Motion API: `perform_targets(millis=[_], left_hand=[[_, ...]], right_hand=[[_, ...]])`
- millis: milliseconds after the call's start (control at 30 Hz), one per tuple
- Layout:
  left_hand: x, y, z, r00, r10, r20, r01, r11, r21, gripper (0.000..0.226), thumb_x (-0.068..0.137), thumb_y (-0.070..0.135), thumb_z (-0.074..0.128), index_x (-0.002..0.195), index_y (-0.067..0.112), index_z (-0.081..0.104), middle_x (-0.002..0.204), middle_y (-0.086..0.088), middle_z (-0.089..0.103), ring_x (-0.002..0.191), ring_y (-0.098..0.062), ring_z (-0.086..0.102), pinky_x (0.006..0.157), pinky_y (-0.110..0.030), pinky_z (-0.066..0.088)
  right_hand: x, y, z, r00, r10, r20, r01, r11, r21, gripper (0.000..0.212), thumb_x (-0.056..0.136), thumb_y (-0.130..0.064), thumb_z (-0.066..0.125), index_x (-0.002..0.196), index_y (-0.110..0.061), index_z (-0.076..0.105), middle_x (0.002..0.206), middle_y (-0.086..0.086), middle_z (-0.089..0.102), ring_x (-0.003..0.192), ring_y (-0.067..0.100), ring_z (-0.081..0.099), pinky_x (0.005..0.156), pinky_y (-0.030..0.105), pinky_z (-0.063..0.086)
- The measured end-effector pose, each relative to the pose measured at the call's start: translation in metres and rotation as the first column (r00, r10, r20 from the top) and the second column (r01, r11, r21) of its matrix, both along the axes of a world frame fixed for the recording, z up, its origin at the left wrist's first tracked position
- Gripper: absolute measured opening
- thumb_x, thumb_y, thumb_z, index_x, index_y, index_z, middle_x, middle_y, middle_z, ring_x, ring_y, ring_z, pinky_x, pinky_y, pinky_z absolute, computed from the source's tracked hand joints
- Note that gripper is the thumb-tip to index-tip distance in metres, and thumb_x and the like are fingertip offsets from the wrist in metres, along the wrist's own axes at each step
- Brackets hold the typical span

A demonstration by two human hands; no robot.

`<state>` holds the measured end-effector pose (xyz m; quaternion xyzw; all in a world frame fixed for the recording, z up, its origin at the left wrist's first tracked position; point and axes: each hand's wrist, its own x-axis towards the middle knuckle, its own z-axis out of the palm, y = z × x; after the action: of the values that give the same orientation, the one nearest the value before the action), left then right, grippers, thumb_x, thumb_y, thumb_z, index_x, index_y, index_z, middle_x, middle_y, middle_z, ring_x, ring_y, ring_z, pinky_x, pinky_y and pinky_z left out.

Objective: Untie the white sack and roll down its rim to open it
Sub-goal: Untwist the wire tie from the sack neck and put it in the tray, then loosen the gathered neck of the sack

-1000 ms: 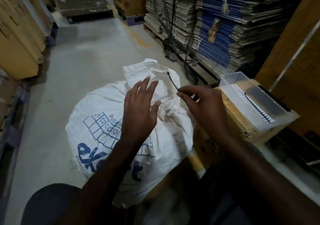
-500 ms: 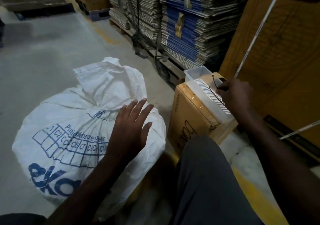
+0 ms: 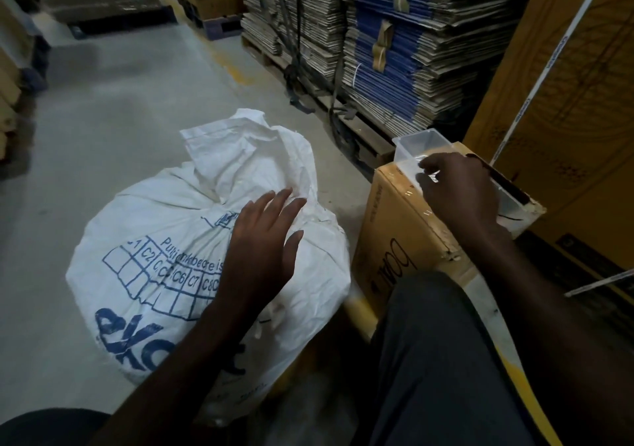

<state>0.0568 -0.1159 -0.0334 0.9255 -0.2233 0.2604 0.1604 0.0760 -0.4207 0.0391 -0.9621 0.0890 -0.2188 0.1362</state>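
A full white sack [image 3: 164, 239] with blue print sits on the concrete floor. Its neck [image 3: 247, 157] stands up loose and crumpled, with no tie visible around it. My left hand [image 3: 264, 239] lies flat on the sack's upper side just below the neck, fingers spread, holding nothing. My right hand [image 3: 456, 188] hovers over a clear plastic tub [image 3: 422, 143] on a cardboard box [image 3: 394, 239], fingers loosely curled. The black tie is not visible in this hand; the fingers hide what lies under them.
Stacks of flattened cardboard [image 3: 394, 44] on pallets stand behind the box. A tall yellow-brown carton [image 3: 566, 102] rises at the right. My dark-trousered knee [image 3: 439, 359] is beside the sack. Open concrete floor [image 3: 120, 102] stretches to the left and far side.
My right hand carried the black tie from the sack's neck over to the plastic tub on the box; the tie no longer shows. My left hand stayed on the sack.
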Motion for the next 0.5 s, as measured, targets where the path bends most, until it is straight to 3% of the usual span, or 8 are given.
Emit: perform_targets(millis=[100,500], left_hand=[[0.0,0.01,0.005,1.0,0.018,0.0,-0.018,1.0,-0.02,0.051,0.102,0.022,0.068,0.152,0.017,0.057,0.163,-0.008,0.052,0.147,-0.037,0.051,0.118,-0.059,0.041],[-0.011,0.072,0.025,0.991,0.134,0.022,-0.131,0.985,-0.114,0.047,0.103,0.02,0.068,0.15,0.015,0.06,0.162,-0.009,0.053,0.147,-0.036,0.051,0.121,-0.057,0.04]], right_hand=[[-0.001,0.043,0.009,0.995,0.091,0.048,-0.094,0.994,0.063,0.024,0.097,-0.025,0.067,0.12,-0.021,0.076,0.109,0.004,0.079,0.095,0.026,0.074,0.081,0.042,0.062],[0.012,0.172,0.024,0.926,0.329,0.187,-0.355,0.925,0.131,0.029,0.096,-0.029,0.063,0.123,-0.027,0.074,0.117,-0.004,0.076,0.11,0.023,0.069,0.086,0.041,0.058]])
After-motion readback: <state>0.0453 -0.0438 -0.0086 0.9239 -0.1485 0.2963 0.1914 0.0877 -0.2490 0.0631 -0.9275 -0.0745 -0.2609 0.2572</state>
